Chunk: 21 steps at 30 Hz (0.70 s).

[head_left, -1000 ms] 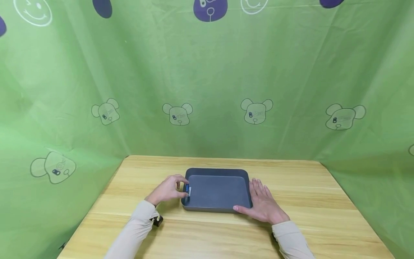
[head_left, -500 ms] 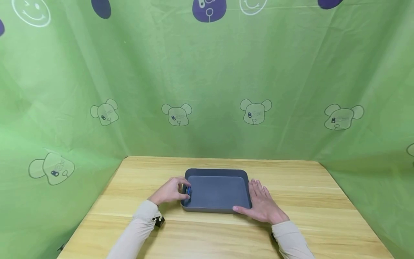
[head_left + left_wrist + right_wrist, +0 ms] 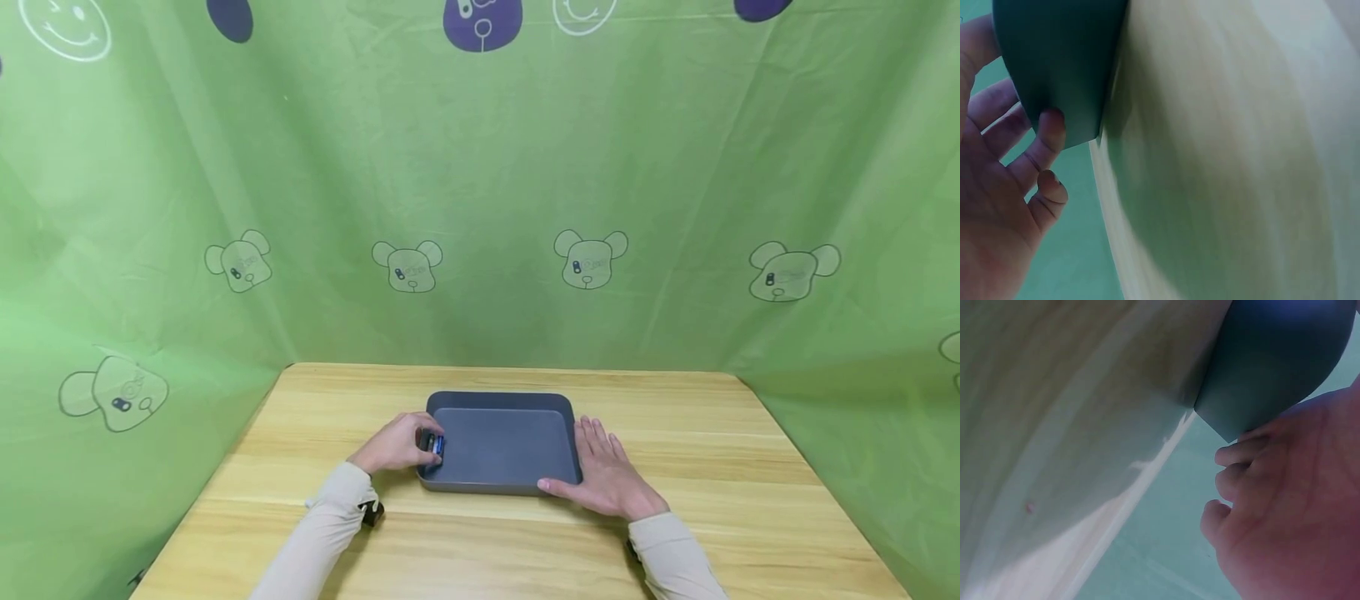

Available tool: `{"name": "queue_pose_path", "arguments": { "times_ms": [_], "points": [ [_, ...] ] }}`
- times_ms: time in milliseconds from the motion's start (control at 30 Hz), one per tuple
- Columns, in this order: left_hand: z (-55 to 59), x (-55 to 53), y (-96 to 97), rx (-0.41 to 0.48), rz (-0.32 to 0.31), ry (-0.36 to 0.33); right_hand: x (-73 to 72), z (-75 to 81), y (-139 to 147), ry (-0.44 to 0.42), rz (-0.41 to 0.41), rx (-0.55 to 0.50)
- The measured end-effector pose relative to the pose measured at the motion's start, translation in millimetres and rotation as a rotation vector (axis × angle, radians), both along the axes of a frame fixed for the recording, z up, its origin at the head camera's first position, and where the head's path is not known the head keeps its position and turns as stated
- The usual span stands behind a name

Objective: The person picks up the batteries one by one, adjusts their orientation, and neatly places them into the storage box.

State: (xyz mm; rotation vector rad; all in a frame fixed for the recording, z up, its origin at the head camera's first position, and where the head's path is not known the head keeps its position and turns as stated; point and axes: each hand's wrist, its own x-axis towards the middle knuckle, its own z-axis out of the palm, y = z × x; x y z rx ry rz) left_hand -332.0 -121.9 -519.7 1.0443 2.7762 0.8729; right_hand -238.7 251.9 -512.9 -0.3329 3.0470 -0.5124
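Observation:
A shallow dark grey tray (image 3: 506,450) lies on the wooden table. At its left end, my left hand (image 3: 396,443) reaches over the wall and pinches a small blue object (image 3: 438,445) between thumb and fingers. Its exact kind is too small to tell. In the left wrist view, other fingers of the left hand (image 3: 1007,156) touch the outside of the tray wall (image 3: 1063,69). My right hand (image 3: 611,479) lies along the tray's right side, fingers straight, with the thumb at the front right corner. The right wrist view shows this hand (image 3: 1291,494) beside the tray's end (image 3: 1279,362).
The light wooden table (image 3: 480,550) extends around the tray on all sides. Green cloth (image 3: 495,325) printed with bear faces stands behind the table and along both sides.
The blue object in my left hand has turned and shifted slightly inward at the tray's left end; its pale part shows less. My right hand stays at the tray's side.

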Motion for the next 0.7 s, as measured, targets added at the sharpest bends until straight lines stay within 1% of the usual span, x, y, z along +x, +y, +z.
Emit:
{"name": "queue_pose_path", "arguments": {
  "times_ms": [167, 433, 600, 700],
  "points": [
    [-2.0, -0.9, 2.2, -0.034, 0.003, 0.028, -0.1, -0.5, 0.2, 0.001, 0.0, 0.0],
    [-3.3, -2.4, 3.7, -0.055, 0.009, 0.075, -1.7, -1.9, 0.2, -0.004, 0.003, -0.002],
    [-3.0, -3.9, 4.6, -0.074, 0.013, 0.079, -2.0, -1.8, 0.7, -0.006, 0.001, -0.001],
    [-1.6, -3.3, 5.6, -0.077, 0.016, 0.062, -1.9, -1.7, 0.6, -0.01, 0.001, 0.0]
  ]
}}
